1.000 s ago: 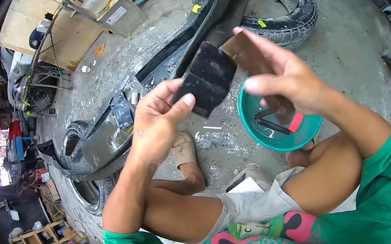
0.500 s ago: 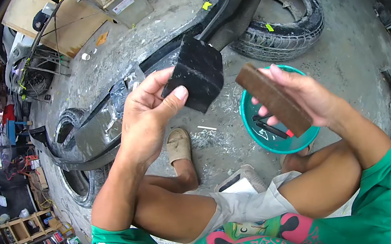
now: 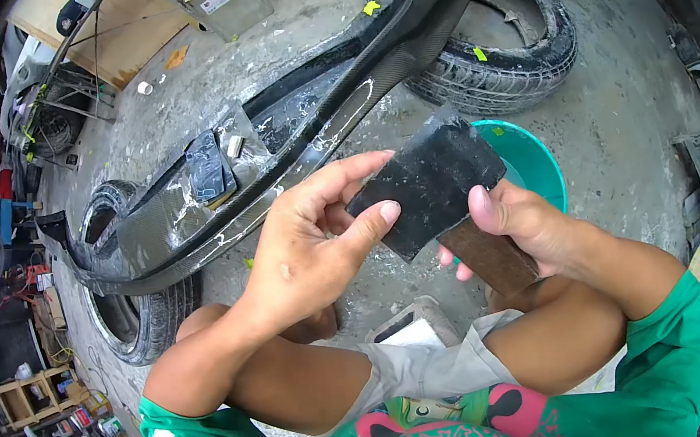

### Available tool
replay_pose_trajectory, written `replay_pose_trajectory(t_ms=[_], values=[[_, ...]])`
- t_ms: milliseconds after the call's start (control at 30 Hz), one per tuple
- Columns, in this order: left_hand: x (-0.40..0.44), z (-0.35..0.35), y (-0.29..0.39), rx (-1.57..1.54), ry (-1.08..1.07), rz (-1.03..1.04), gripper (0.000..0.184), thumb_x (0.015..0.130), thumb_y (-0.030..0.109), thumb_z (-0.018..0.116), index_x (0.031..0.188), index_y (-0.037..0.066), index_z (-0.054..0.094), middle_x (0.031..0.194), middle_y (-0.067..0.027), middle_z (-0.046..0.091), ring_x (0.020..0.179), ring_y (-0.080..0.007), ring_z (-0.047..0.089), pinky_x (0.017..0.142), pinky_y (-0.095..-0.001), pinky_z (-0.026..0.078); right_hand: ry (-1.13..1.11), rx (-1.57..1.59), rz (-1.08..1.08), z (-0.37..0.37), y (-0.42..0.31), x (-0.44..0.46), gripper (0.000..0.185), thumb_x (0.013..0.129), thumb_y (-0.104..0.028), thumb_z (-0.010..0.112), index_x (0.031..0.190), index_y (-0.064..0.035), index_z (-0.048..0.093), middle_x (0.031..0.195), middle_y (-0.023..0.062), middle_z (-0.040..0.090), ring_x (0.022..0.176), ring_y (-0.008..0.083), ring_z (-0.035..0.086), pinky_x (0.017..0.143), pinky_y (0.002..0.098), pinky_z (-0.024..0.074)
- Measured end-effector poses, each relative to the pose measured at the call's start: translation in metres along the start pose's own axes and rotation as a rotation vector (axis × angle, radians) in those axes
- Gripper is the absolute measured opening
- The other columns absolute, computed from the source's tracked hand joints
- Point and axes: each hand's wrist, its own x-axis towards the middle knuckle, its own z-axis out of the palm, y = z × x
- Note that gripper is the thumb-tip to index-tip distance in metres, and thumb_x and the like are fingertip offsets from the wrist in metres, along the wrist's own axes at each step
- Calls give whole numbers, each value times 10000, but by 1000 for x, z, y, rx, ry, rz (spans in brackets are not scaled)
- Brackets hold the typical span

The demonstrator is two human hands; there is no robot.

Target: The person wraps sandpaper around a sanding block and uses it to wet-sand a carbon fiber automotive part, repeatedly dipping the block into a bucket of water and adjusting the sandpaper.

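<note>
A creased black sheet that looks like sandpaper [image 3: 429, 177] is pinched between the thumb and fingers of my left hand [image 3: 317, 236]. Its right part lies over the brown sanding block [image 3: 492, 257], covering the block's upper end. My right hand [image 3: 535, 216] grips the block from the right, its thumb pressing on the sheet's lower right edge. Behind the sheet and my right hand stands a teal basin [image 3: 536, 154], largely hidden. Beyond my left hand stretches a long black carbon-fibre car body part [image 3: 312, 131], wet and streaked with white residue.
The body part rests on a tyre [image 3: 517, 77] at the right and more tyres [image 3: 147, 320] at the left. On it lie another black sheet [image 3: 209, 166] and a small white piece [image 3: 234, 147]. A grey container [image 3: 230, 9] stands at the back.
My hands have come together. The black sheet has moved right and now lies against the sanding block, which is lower and partly covered. The right thumb now presses on the sheet.
</note>
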Motion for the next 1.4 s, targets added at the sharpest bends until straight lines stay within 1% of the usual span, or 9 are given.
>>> replay_pose_trajectory(t_ms=[67, 267, 700, 767, 900, 1167, 1300, 1367, 1400], values=[[2, 0, -9, -1, 14, 108, 455, 976, 72, 760, 1420, 65, 661, 986, 35, 698, 685, 1, 479, 618, -201, 428, 37, 12, -41, 1, 0, -1, 711, 970, -640, 669, 1310, -21, 594, 1036, 105, 702, 923, 177, 715, 799, 338, 622], [1, -2, -10, 81, -26, 178, 510, 961, 92, 772, 1458, 122, 662, 998, 48, 700, 696, -10, 468, 632, -210, 434, 7, 62, -60, -2, 0, -7, 649, 1007, -605, 639, 1325, -42, 590, 1065, 116, 703, 941, 170, 717, 789, 341, 627], [-2, 5, -7, -47, -99, 102, 530, 979, 27, 717, 1495, 103, 626, 1155, 25, 722, 766, 5, 467, 689, -193, 437, 11, 133, -101, -3, -2, -8, 626, 1078, -589, 514, 1347, -28, 586, 1069, 109, 703, 927, 153, 715, 750, 321, 634], [-1, 7, -6, -78, -82, 181, 535, 981, 16, 704, 1501, 107, 621, 1129, 34, 719, 799, -6, 481, 721, -197, 445, 6, 161, -90, -2, -3, -9, 618, 1084, -583, 506, 1341, -28, 591, 1066, 107, 704, 921, 154, 717, 746, 322, 634], [-3, 2, -2, -29, -103, 137, 542, 976, 19, 704, 1502, 115, 622, 1107, 34, 727, 826, -20, 502, 734, -217, 450, 31, 141, -81, -1, -5, -9, 609, 1084, -582, 504, 1318, -29, 611, 1054, 110, 710, 896, 160, 724, 745, 324, 631], [3, 5, -17, 127, -33, 425, 602, 918, 8, 722, 1500, 123, 624, 956, -60, 734, 803, -121, 560, 724, -277, 466, 20, 179, -142, -1, -10, -8, 589, 1086, -568, 502, 1259, -23, 644, 1008, 117, 714, 864, 170, 725, 740, 329, 635], [1, -1, -6, 218, -27, 449, 603, 912, 4, 720, 1496, 124, 629, 915, -73, 718, 790, -147, 567, 734, -293, 477, 19, 143, -117, -5, -11, -4, 592, 1090, -564, 495, 1250, -13, 642, 1008, 122, 713, 854, 171, 723, 738, 334, 635], [-2, -5, 5, 250, -129, 271, 581, 969, -40, 701, 1529, 11, 555, 1408, -157, 672, 1302, -173, 599, 1112, -329, 441, 18, 126, -115, -6, -12, -4, 590, 1091, -560, 494, 1249, -11, 641, 1009, 123, 712, 854, 171, 722, 738, 334, 635], [-3, -7, 7, 250, -129, 271, 581, 969, -40, 701, 1529, 11, 555, 1408, -157, 672, 1302, -173, 599, 1112, -329, 441, 5, 135, -117, -6, -12, -4, 587, 1092, -556, 495, 1247, -8, 639, 1011, 124, 711, 854, 170, 720, 739, 333, 635]])
